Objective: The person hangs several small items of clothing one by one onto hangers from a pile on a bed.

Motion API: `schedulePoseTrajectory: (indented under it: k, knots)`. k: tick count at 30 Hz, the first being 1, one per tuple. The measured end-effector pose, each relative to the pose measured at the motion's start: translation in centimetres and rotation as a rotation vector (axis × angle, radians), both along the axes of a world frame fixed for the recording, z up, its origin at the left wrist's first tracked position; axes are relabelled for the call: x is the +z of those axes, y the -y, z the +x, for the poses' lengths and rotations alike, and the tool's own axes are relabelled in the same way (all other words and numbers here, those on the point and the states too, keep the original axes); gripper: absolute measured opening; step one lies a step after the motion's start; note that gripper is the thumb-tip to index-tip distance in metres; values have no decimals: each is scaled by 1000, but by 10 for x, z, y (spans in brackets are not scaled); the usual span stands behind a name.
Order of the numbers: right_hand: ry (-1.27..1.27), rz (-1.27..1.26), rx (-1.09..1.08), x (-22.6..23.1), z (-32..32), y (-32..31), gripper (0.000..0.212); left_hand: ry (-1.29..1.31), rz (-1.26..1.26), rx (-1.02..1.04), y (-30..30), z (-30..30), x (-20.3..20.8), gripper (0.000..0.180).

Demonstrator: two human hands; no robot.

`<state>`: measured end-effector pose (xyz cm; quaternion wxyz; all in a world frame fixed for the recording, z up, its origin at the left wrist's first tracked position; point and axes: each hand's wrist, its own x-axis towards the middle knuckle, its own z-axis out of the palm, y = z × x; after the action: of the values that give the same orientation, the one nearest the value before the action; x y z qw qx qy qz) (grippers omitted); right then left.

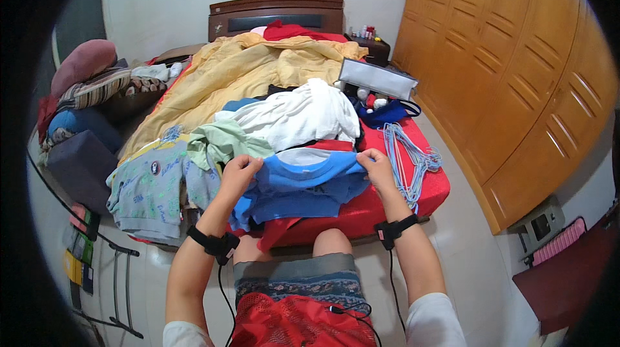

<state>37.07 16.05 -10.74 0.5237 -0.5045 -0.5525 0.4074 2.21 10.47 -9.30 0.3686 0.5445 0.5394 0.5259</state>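
Note:
A blue shirt (pixel 303 185) is stretched between my two hands at the foot of the bed, its neckline toward the far side. My left hand (pixel 243 169) pinches one shoulder of it, and my right hand (pixel 374 167) pinches the other. The lower part of the shirt hangs in folds over the red sheet (pixel 423 182). Just beyond it lies a heap with a white garment (pixel 307 114) on top. A pale green shirt (pixel 226 140) rests left of that heap, next to a grey printed sweatshirt (pixel 152 185).
Several light-blue hangers (pixel 413 166) lie at the bed's right corner, near a grey-white box (pixel 378 79). A yellow quilt (pixel 232 63) covers the far bed. Wooden wardrobe doors (pixel 510 76) line the right side. At left are a cushion-piled seat (pixel 84 160) and a black metal rack (pixel 116 282).

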Motion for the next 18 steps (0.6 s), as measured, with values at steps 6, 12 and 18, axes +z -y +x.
schedulePoseTrajectory:
  k: [6,12,18]
  knots:
    - [-140,-4,64,-32,22,-3,20,-170,-34,-13,5,16,-5,23]
    - [665,89,-546,-76,115,1,22,-168,-113,-49,10,35,-6,20]
    - [984,-205,-694,-69,139,14,28,-114,-145,-61,14,33,-17,20]
